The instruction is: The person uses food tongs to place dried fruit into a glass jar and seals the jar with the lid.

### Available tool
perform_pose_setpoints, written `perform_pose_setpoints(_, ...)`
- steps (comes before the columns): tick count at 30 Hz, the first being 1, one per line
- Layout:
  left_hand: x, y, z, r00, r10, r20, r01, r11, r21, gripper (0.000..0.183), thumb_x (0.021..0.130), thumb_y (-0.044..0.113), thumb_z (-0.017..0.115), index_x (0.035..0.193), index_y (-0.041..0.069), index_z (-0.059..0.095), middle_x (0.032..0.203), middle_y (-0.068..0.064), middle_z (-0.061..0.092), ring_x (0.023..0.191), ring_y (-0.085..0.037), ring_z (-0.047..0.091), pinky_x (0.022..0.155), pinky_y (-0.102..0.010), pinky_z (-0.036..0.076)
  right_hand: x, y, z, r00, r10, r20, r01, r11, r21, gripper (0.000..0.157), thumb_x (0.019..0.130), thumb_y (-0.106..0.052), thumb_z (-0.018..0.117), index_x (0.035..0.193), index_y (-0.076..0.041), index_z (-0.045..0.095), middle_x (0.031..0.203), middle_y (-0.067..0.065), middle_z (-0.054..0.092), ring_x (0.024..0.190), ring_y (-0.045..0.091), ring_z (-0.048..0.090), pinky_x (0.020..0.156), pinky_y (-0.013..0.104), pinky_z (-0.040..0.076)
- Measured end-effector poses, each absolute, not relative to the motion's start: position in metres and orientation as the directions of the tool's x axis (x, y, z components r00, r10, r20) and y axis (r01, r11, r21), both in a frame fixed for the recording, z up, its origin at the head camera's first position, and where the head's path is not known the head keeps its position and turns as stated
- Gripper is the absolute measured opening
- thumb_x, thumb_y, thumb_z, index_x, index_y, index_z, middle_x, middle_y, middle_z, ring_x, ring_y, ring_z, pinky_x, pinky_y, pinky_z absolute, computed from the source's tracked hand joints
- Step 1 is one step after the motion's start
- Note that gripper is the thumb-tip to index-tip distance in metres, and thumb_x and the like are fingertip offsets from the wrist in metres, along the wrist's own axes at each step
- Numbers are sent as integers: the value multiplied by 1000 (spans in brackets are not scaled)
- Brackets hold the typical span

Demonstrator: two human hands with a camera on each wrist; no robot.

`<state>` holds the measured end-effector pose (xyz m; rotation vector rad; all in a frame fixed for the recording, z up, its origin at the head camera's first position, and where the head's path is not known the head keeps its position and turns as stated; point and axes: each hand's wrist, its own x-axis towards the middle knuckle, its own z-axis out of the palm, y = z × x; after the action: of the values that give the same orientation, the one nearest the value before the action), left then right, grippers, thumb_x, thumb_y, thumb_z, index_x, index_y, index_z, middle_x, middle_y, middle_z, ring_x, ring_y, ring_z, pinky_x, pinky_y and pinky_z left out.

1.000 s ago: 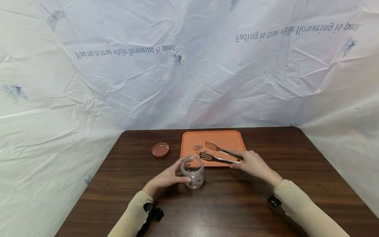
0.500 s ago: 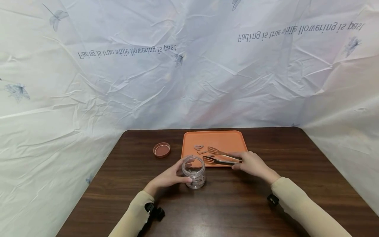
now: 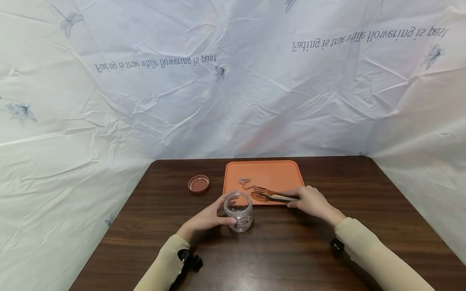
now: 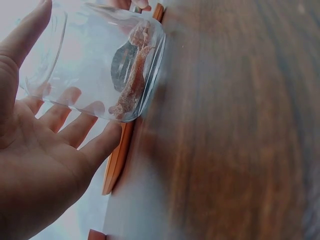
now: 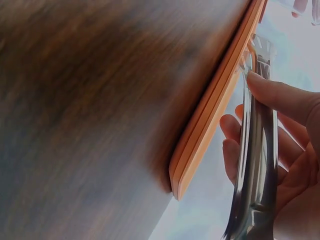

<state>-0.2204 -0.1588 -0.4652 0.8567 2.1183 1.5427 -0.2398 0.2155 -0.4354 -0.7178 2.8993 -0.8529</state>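
Note:
My left hand [image 3: 205, 218] grips the side of a clear jar [image 3: 241, 221], which stands open-topped on the table in front of the tray. Pinkish-brown, dried-looking pieces [image 4: 134, 82] lie at the bottom of the jar. With my right hand [image 3: 312, 201] I hold metal tongs [image 3: 278, 197], thumb on one arm and fingers on the other. Their slotted heads are close together, low over the front of the orange tray [image 3: 276, 171]; whether a piece is between them I cannot tell. Left of the heads, a few curved thin pieces [image 3: 244, 181] lie on the tray.
A reddish-brown round lid [image 3: 199, 184] lies on the dark wooden table [image 3: 164, 226], left of the tray. Behind the table's far edge hangs a pale printed sheet [image 3: 233, 101]. The tray's raised rim [image 5: 215, 110] runs beneath the tongs.
The tongs have come down toward the tray's front, and their two heads have drawn together over a spot where a piece lay. My left hand and the jar stay put.

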Motion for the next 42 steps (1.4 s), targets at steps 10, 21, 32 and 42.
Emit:
perform_pose_setpoints(10, -221, -159, -466, -731, 680, 60, 255, 191, 948, 88, 95, 16, 74, 162, 24, 18, 164, -6, 27, 150, -30, 27, 112, -28, 36, -238, 217, -439, -890, -441, 117, -433, 736, -520, 41, 90, -13, 77, 130, -13, 71, 106, 10, 75, 48, 9, 18, 49, 28, 23)
perform_pose_setpoints(21, -220, -159, -465, -734, 678, 53, 251, 197, 948, 86, 95, 17, 73, 161, 30, 19, 164, -4, 27, 150, -29, 27, 115, -44, 34, -236, 217, -435, -891, -434, 135, -434, 725, -535, 37, 91, -14, 76, 128, -14, 72, 72, 1, 70, 45, 8, 16, 45, 25, 21)
perform_pose_setpoints(32, -220, -160, -466, -733, 677, 57, 256, 198, 946, 86, 95, 17, 73, 162, 26, 19, 163, -7, 27, 149, -30, 28, 115, -41, 34, -235, 217, -432, -887, -435, 156, -446, 716, -537, 37, 92, -12, 74, 129, -15, 71, 48, -4, 48, 44, 7, 14, 45, 24, 20)
perform_pose_setpoints(42, -221, -160, -466, -732, 679, 59, 257, 194, 947, 85, 95, 17, 73, 159, 36, 21, 164, -8, 27, 149, -30, 28, 114, -36, 35, -237, 218, -433, -896, -422, 138, -425, 724, -544, 39, 91, -13, 76, 130, -15, 71, 79, 7, 73, 46, 8, 19, 47, 26, 21)
